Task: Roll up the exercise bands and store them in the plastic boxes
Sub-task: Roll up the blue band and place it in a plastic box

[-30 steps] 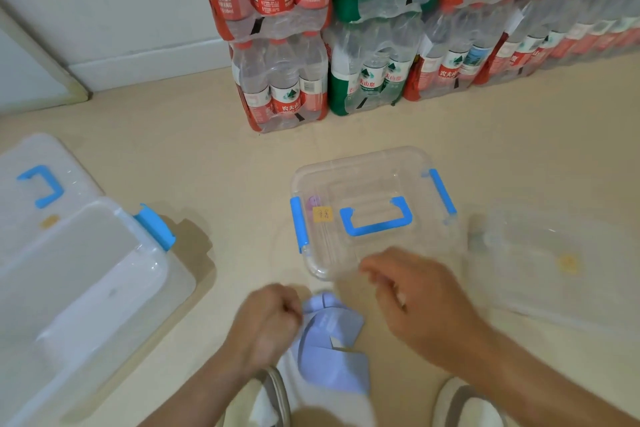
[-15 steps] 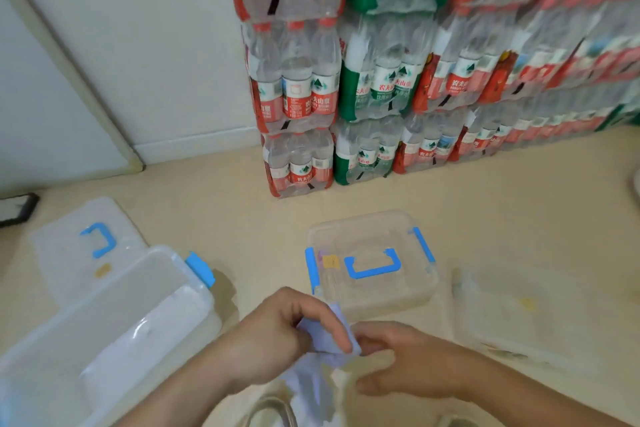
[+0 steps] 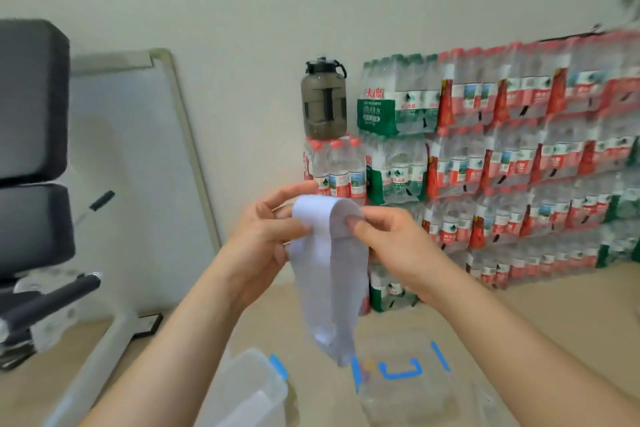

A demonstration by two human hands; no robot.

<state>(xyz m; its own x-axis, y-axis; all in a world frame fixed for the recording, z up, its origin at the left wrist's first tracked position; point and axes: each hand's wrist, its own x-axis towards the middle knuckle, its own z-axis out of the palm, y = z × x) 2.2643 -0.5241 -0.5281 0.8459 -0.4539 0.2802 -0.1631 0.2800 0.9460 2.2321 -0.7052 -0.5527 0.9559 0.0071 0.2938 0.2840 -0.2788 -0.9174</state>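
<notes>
Half a second ago both hands were low over the floor, working a crumpled bundle of band just in front of the small box. Now the pale lavender flat rubber exercise band (image 3: pixel 329 274) has been lifted to chest height and hangs straight down as an open, untwisted loop. The left hand (image 3: pixel 266 239) pinches the loop's top on its left side between thumb and fingers, and the right hand (image 3: pixel 394 246) pinches the top on the right with the thumb pressed on the front. The band's lower end dangles above the small clear plastic box with blue latches and handle (image 3: pixel 415 399), whose lid looks closed; a larger translucent plastic box (image 3: pixel 252 388) stands open on the floor to the left. Shaken out flat like this, the band seems ready for rolling; nothing is rolled or stored yet.
</notes>
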